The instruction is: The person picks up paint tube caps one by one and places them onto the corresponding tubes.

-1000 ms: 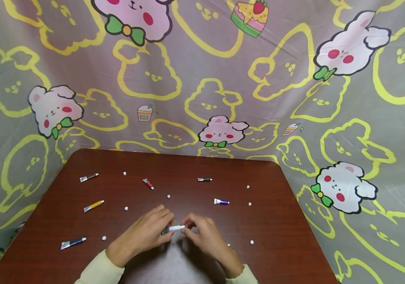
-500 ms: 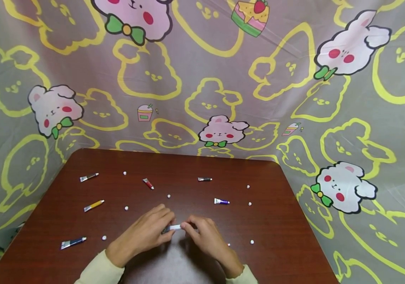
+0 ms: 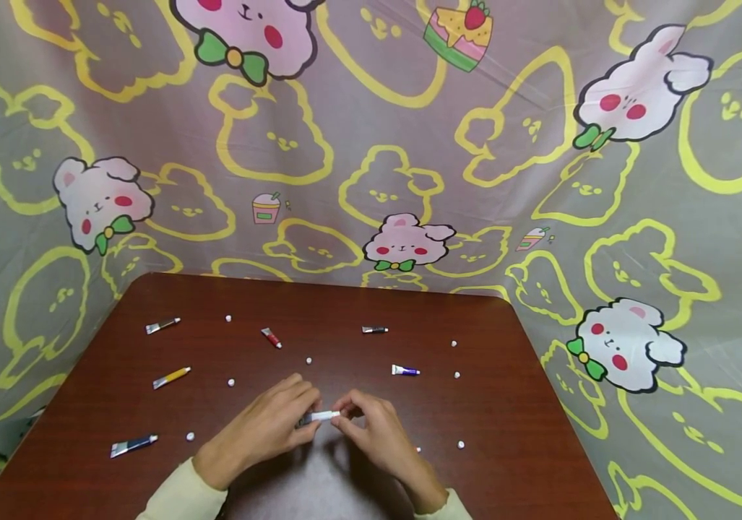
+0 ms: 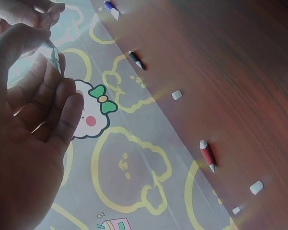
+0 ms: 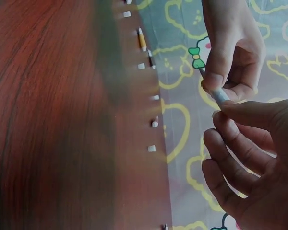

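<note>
L hand [image 3: 268,422] pinches the tube [image 3: 321,417] near its flat end & R hand [image 3: 373,433] pinches its tip, prob. so neither end slips, approx. above the near middle of the table [image 3: 494,412].

Bare hands [image 3: 273,417], L & R, w/ pale cream-yellow slvs [image 3: 185,494], approx. wrist-length

Past the right hand [image 3: 376,430], I'm seeing room opening between a cap [image 3: 308,360] and the purple tube [image 3: 406,370], the black tube [image 3: 375,330] lying crosswise beyond.
</note>
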### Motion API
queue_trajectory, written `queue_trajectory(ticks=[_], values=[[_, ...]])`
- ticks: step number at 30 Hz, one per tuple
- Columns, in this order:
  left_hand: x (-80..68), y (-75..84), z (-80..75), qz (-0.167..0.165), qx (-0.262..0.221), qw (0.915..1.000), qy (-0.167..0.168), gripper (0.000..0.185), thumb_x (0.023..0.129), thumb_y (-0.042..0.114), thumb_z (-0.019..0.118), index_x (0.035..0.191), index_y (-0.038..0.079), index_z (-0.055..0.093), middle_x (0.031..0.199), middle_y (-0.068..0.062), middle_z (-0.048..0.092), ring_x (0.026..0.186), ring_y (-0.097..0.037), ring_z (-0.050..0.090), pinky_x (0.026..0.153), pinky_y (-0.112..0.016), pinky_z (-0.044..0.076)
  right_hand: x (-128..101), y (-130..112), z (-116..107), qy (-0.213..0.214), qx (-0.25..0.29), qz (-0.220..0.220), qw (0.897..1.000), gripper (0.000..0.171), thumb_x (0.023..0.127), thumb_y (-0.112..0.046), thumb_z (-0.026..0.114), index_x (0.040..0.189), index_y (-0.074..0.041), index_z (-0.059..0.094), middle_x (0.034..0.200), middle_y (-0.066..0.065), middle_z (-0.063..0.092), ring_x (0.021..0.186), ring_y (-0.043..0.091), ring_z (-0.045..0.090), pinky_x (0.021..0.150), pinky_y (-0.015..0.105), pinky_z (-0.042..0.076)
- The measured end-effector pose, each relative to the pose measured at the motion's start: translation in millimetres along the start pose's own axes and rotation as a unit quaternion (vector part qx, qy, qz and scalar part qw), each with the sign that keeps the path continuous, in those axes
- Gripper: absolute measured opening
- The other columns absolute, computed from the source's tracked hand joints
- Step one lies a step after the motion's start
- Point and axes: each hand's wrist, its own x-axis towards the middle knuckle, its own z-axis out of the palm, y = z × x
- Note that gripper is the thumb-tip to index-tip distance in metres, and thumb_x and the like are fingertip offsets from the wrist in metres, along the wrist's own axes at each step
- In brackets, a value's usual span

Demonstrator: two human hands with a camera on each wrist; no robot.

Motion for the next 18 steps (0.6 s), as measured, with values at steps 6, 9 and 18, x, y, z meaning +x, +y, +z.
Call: queue_trajectory(ticks=[6, 9, 18], values=[[-0.9, -1.5, 1.3, 0.002, -0.002, 1.0, 0.005, 0.033, 0.075, 0.019, 0.093, 0.09, 0.018, 0.064, 0.085, 0.011, 0.058, 0.081, -0.006, 0.047, 0.071, -0.021, 0.044, -0.2, -0.3, -1.1, -0.005, -0.001, 0.007, 1.0, 0.005, 0.099, -0.016, 0.08, 0.101, -0.013, 0.077, 0.087, -0.003, 0.077, 0.085, 0.002, 0.068, 0.081, 0.038, 0.062], [-1.2, -1.7, 1.8, 0.003, -0.005, 1.0, 0.006, 0.032, 0.075, 0.019, 0.092, 0.09, 0.017, 0.064, 0.085, 0.011, 0.058, 0.081, -0.006, 0.047, 0.071, -0.021, 0.044, -0.2, 0.0, -0.9, -0.01, -0.006, 0.015, 1.0, 0.01, 0.102, -0.023, 0.077, 0.101, -0.013, 0.077, 0.089, -0.003, 0.078, 0.087, 0.003, 0.07, 0.081, 0.035, 0.062], [0.8, 1.2, -0.4, 0.01, -0.009, 0.9998, 0.012, 0.031, 0.078, 0.019, 0.092, 0.091, 0.016, 0.065, 0.086, 0.01, 0.059, 0.082, -0.006, 0.049, 0.072, -0.022, 0.045, 0.5, 0.2, 0.2, -0.006, -0.015, 0.029, 0.999, 0.028, 0.109, -0.029, 0.067, 0.085, -0.017, 0.074, 0.074, -0.009, 0.07, 0.072, -0.003, 0.061, 0.064, 0.019, 0.049]])
